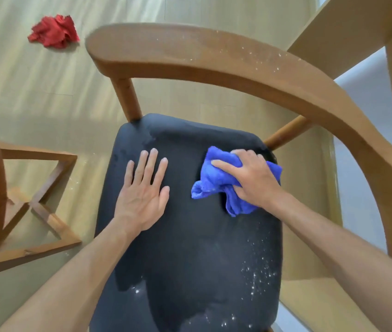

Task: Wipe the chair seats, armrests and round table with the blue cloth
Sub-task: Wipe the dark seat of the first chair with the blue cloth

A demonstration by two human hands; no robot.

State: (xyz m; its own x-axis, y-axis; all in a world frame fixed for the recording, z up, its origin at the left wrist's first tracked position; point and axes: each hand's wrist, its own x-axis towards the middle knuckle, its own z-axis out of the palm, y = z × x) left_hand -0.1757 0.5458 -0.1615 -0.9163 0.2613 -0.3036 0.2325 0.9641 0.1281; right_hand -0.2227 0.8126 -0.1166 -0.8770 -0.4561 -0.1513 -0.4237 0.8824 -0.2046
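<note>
Up close, the right hand (252,178) grips a crumpled blue microfibre cloth (216,185) on the far right of the dark padded chair seat (190,248). Left hand (144,188) lies flat, fingers straight, beside it. White specks dot the near seat and curved wooden armrest (214,56). No readable writing shows.

- We saw a bright blue cloth (216,178).
- We saw a black seat (190,236) flecked with white specks.
- We saw a brown wooden armrest (214,58).
- We saw a red rag (53,31) on pale flooring (34,92).
</note>
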